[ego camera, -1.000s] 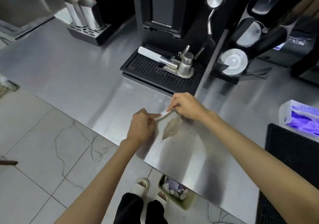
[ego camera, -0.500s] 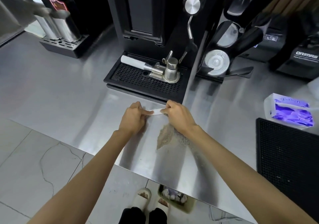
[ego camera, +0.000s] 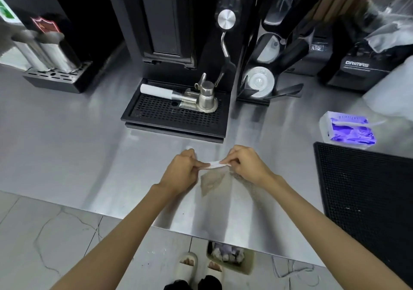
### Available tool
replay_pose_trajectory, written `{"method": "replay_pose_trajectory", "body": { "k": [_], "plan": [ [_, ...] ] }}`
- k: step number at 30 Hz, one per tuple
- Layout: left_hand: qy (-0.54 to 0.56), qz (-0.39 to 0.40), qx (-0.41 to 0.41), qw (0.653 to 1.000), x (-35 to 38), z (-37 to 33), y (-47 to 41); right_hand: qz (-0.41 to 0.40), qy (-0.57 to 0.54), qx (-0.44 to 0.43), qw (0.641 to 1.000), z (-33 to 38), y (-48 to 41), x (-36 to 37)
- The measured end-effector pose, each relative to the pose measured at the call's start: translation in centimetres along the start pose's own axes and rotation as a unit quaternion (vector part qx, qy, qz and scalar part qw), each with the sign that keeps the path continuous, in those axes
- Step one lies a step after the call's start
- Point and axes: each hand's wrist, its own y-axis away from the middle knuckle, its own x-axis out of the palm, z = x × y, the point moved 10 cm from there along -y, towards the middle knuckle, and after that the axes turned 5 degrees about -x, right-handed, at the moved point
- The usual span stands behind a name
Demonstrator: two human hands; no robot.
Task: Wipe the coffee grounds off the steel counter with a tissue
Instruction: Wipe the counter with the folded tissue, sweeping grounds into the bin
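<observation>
Both hands meet over the steel counter [ego camera: 73, 146], just in front of the espresso machine's drip tray [ego camera: 176, 119]. L hand [ego camera: 181, 172] is curled, thumb + forefinger pinched on one end of a small white tissue [ego camera: 215, 164], folded or twisted into a narrow strip; R hand [ego camera: 244, 166] pinches the other end the same way, remaining fingers tucked in. Tissue is stretched betw the two hands, just above the counter; can't tell if it touches the steel. Coffee grounds [ego camera: 212, 183] lie as a tan-brown wedge-shaped smear on the counter right below and toward the person from the tissue, betw the two wrists, w/ a fainter speckled scatter under the R forearm. On the drip tray a portafilter [ego camera: 178, 96] w/ white handle lies flat, a steel tamper [ego camera: 206, 96] standing at its basket end. To the R, a tissue pack [ego camera: 348, 130] w/ blue-purple print sits on the counter just behind a black rubber mat [ego camera: 366, 195]. Far L, a black stand w/ steel cylinders [ego camera: 55, 75]. Under the counter edge: a small bin [ego camera: 230, 257] w/ crumpled bits inside, next to the person's feet in pale slides [ego camera: 186, 265]
</observation>
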Motion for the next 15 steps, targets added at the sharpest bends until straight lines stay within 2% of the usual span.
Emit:
{"method": "replay_pose_trajectory", "body": {
  "k": [4, 9, 15],
  "plan": [
    [0.002, -0.02, 0.004, 1.0, -0.4, -0.7, -2.5, -0.027, 0.036, 0.003, 0.999, -0.7, -1.2, -1.7],
    [-0.023, -0.005, 0.001, 1.0, 1.0, -1.6, -3.8, -0.043, 0.054, 0.013, 0.998, -1.8, -1.2, -2.4],
    [-0.009, 0.004, 0.066, 0.998, 1.4, -1.4, -1.4, -0.053, 0.046, 0.015, 0.997, -1.3, 2.1, -0.5]
  ]
}}
